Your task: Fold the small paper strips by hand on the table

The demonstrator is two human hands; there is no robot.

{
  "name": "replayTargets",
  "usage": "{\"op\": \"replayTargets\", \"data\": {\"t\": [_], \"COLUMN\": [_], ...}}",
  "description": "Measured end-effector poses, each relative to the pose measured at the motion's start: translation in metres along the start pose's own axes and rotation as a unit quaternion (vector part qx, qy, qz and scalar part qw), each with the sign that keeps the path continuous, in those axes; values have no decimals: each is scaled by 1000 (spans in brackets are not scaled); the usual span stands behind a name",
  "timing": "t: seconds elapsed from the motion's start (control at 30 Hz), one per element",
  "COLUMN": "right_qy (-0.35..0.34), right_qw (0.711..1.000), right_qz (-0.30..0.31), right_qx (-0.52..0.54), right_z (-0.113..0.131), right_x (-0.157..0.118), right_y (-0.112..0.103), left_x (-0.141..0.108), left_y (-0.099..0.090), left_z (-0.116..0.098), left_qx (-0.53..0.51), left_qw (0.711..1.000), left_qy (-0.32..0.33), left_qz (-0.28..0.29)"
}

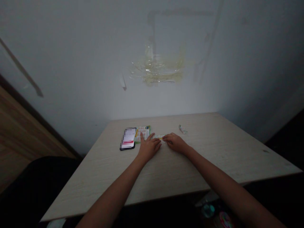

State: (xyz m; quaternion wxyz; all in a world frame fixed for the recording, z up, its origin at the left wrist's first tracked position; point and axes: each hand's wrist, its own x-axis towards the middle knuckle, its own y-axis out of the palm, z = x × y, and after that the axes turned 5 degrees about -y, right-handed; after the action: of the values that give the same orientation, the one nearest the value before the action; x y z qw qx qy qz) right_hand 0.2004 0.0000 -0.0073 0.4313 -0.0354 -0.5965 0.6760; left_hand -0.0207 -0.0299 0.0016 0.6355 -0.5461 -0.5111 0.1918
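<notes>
A small whitish paper strip (160, 137) with yellow marks lies on the table between my hands. My left hand (148, 147) rests low over the table with its fingers spread, some of them at the strip's left end. Its thumb side reaches over a colourful printed leaflet (142, 133). On the strip's right end, the fingers of my right hand (176, 142) are drawn together and press or pinch it. Just left of the leaflet is a phone (128, 139) with a lit, blurred-out screen. My fingers partly cover the strip.
Beyond my right hand lies a small crumpled wrapper-like piece (182, 129). The pale wooden table (152, 177) meets a wall (99, 69) bearing old clear tape (161, 69). Below the table's front edge at right are a bottle-like object (208, 209) and a pink round item (225, 219).
</notes>
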Motion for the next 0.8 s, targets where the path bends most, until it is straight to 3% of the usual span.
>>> {"op": "replayTargets", "data": {"t": [0.47,0.8], "right_qy": [-3,3], "right_qw": [1000,1000], "right_qz": [-14,-5], "right_qx": [10,13], "right_z": [-5,-9], "right_x": [-1,-1], "right_y": [3,6], "left_x": [0,0], "left_y": [-6,-7], "left_z": [1,1], "left_qx": [7,37], "left_qw": [1000,998], "left_qy": [-3,-40], "left_qz": [10,-21]}}
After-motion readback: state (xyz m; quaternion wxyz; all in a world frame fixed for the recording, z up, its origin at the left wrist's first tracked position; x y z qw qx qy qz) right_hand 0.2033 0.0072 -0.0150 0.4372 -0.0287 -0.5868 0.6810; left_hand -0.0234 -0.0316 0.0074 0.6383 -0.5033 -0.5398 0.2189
